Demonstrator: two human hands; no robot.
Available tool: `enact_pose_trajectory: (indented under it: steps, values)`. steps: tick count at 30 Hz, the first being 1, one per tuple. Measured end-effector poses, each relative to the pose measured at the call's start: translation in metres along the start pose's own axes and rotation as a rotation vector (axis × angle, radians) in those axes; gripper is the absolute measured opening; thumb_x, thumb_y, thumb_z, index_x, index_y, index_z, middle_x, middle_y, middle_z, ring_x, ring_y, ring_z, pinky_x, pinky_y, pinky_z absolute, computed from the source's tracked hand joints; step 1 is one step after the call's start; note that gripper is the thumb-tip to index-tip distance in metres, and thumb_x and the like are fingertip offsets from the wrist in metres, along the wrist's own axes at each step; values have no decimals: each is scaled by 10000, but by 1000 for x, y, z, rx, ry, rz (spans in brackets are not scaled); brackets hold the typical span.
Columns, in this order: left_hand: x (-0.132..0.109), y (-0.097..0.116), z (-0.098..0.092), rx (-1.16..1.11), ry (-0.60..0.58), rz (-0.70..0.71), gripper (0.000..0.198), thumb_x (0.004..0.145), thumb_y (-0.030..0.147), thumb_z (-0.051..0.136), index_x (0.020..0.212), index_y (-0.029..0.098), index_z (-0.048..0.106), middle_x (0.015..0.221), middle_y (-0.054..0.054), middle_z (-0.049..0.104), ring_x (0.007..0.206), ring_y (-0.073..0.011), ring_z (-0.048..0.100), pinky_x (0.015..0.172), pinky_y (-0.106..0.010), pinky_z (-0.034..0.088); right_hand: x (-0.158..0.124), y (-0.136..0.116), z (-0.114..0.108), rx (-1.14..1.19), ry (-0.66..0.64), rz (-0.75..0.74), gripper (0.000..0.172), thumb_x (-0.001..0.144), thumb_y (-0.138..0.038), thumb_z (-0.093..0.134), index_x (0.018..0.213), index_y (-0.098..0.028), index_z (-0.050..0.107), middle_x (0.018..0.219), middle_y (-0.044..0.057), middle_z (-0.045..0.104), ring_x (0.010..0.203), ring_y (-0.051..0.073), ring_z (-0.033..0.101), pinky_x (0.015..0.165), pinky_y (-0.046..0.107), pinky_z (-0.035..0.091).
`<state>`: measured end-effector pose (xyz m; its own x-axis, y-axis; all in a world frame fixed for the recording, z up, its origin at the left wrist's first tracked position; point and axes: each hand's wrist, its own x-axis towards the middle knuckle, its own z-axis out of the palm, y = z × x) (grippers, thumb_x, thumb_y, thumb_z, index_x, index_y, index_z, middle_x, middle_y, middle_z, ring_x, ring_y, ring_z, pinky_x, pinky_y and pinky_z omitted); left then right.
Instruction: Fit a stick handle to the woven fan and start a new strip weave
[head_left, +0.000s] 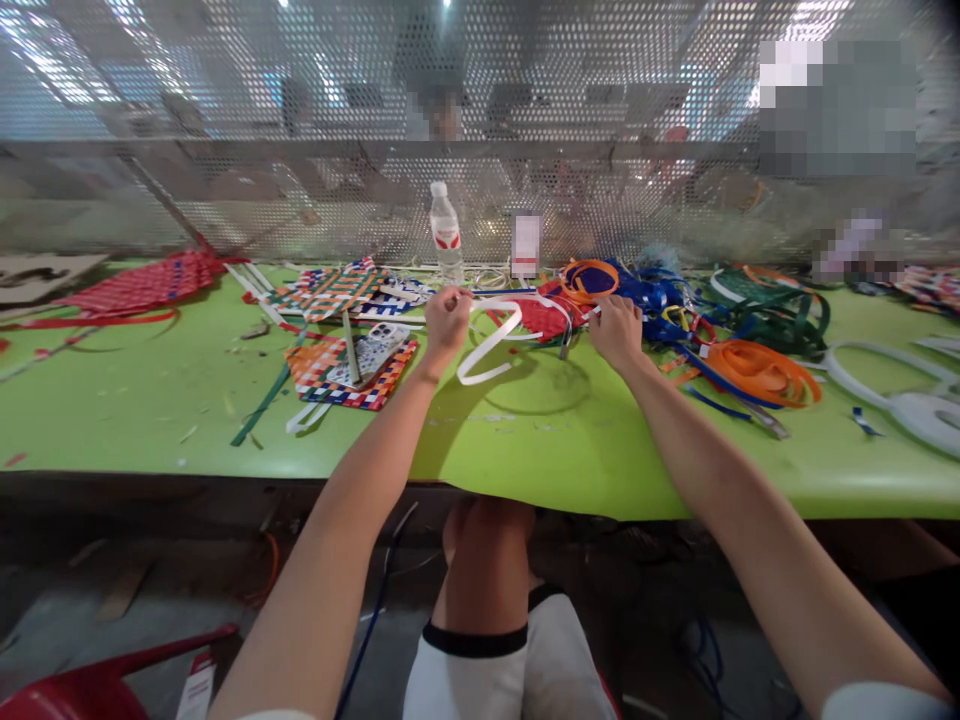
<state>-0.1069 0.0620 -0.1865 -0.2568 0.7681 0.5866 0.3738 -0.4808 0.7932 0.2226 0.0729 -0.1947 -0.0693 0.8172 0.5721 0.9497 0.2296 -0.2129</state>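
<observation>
Both my arms reach out over a green table [525,450]. My left hand [445,318] is closed in a pinch on a white plastic strip [491,345] that loops down onto the table. My right hand [616,328] is closed on the other end of that strip, beside a red woven piece [541,318]. Just past my right hand lie an orange strip coil [589,280] and tangled blue strips [660,300].
A phone [375,350] lies on a checkered woven mat [352,375] left of my hands. A water bottle [446,235] stands at the back by a perforated metal screen [300,120]. Orange coils [757,372], green strips [780,310] and white loops [900,395] lie right; a red woven mat [150,285] lies far left.
</observation>
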Motion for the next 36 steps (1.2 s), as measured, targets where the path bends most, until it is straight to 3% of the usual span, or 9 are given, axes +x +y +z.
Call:
enact_pose_trajectory:
  steps: [4,9,11,15,19,24,30,33,36]
  values:
    - [-16,14,10,-11,-171,-15,281,830,210,643,592,224,494,731,-36,713,674,-172,621,607,-284,428,12,10,6,-80,-37,-48,529,1030,-208,378,1494,-162,628,1484,208,651,1362,367,544,1109,528,453]
    - [-23,17,17,-18,-340,-32,274,839,199,615,597,231,491,560,0,633,537,-170,611,554,-281,447,31,18,19,-127,-127,-38,712,960,-162,459,1671,-138,436,1670,224,503,1386,392,541,1063,541,481]
    - [-23,12,18,-22,-398,-43,230,875,220,603,657,227,532,592,4,662,504,-156,598,554,-283,479,33,22,21,-149,-156,-24,657,942,-147,492,1597,-120,539,1550,251,607,1319,397,574,1061,556,465]
    - [-21,2,21,-39,-441,-42,242,940,349,675,761,227,566,684,-4,693,585,-157,642,624,-293,537,30,32,15,-171,-164,-18,384,1007,-179,465,1195,-189,800,1297,197,725,1268,372,567,1065,523,433]
    - [-21,-6,24,-21,-424,-3,248,863,300,825,949,232,602,865,-22,745,800,-187,728,805,-318,579,30,36,0,-136,4,21,371,1090,-290,466,1129,-214,827,1329,177,682,1279,355,523,1070,514,390]
    - [-21,-11,22,141,-482,97,237,1024,221,586,1246,228,669,1024,-84,820,892,-208,755,916,-368,579,32,27,-22,-57,220,76,436,1154,-352,400,1284,-250,804,1170,141,749,1169,313,602,1075,523,366]
    - [-25,3,25,191,-580,141,182,1001,347,681,957,212,795,969,-74,817,904,-239,743,903,-371,548,24,14,-46,66,294,44,504,1161,-379,321,1451,-256,714,1346,148,748,1264,338,668,1074,525,451]
    - [-34,16,30,158,-688,169,238,1006,427,702,981,229,832,995,-67,829,903,-237,754,865,-350,546,22,7,-55,93,307,-4,569,1167,-414,251,1503,-236,674,1426,157,714,1340,345,650,1081,530,488]
    - [-46,26,38,136,-782,190,255,849,423,892,1040,258,854,1072,-68,840,938,-254,761,852,-344,551,20,-2,-61,75,332,-30,616,1171,-424,191,1554,-219,628,1500,162,669,1417,340,610,1104,541,498]
